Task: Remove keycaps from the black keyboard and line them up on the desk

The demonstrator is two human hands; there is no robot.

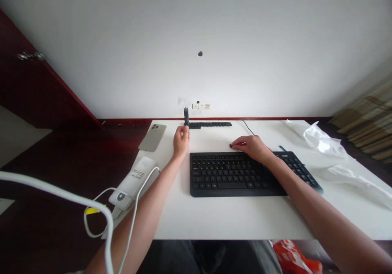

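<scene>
My left hand (181,141), fingers closed, grips a narrow dark object (186,116) that stands upright above the thumb; its kind is unclear. Behind that hand, small black keycaps (214,124) lie in a row along the table's far edge. Above the back edge of the black keyboard (231,185), my right hand (251,146) pinches a small black piece that looks like a keycap (230,145). The right forearm crosses the keyboard and hides part of its keys.
At left on the white table (232,219) lie a phone (153,138) and a white power strip (134,180) with a white cable (70,195). A small blue stick (282,148) lies behind the keyboard. Clear plastic wrapping (320,137) spreads at right.
</scene>
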